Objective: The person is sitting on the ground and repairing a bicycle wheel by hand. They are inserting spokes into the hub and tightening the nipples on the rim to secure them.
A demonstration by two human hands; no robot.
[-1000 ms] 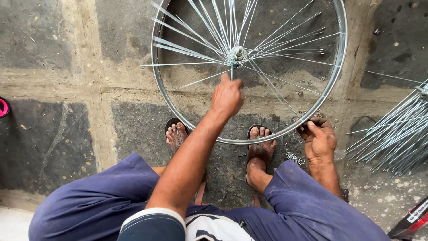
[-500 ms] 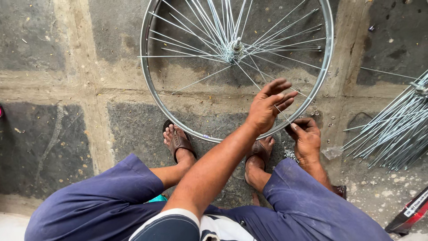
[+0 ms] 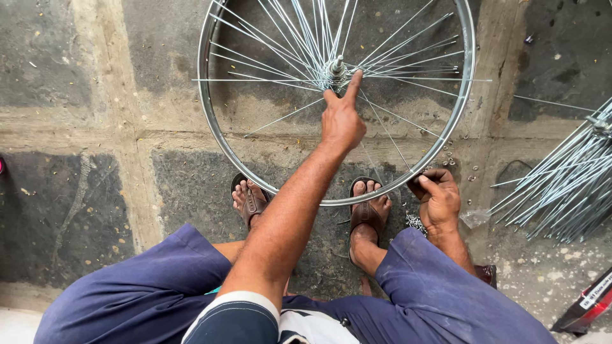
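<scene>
A bare silver bicycle wheel rim [image 3: 210, 146] lies flat on the stone floor, with thin spokes [image 3: 280, 38] fanning out from the central hub [image 3: 336, 65]. My left hand [image 3: 341, 121] reaches over the rim, and its thumb and forefinger pinch a spoke right at the hub. My right hand [image 3: 438, 197] rests at the rim's near right edge, fingers curled tight on the rim where a spoke ends. My sandalled feet [image 3: 366, 210] stand under the rim's near edge.
A bundle of loose silver spokes [image 3: 567, 185] lies on the floor at the right. Small metal nipples [image 3: 415, 223] are scattered beside my right hand. A red and black object [image 3: 590, 306] shows at the lower right corner. My knees in blue trousers [image 3: 159, 286] fill the foreground.
My left hand drew back from the hub to the rim beside my right hand, then returned to the hub. The right hand stayed at the rim.
</scene>
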